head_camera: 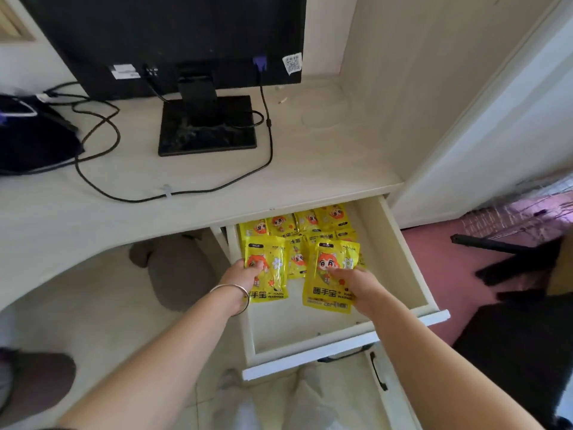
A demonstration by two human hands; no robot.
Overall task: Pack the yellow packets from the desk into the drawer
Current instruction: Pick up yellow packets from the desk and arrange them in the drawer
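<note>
The cream drawer (400, 252) under the desk's right end stands pulled out. Several yellow packets with an orange cartoon figure (305, 221) lie in rows at its back. My left hand (246, 276), with a silver bangle on the wrist, grips a yellow packet (273, 276) on the left side of the drawer. My right hand (361, 288) holds a second yellow packet (325, 293) on the right side, fingers on its face. Both packets are low over the drawer floor, in front of the rows.
A black monitor (173, 41) on a square base (207, 127) stands on the pale desk (310, 162), with black cables (102, 131) looping across it. A dark bag (34, 138) lies at far left. A cabinet door handle (379, 372) sits below the drawer. Dark chair legs (508, 259) stand on the red floor at right.
</note>
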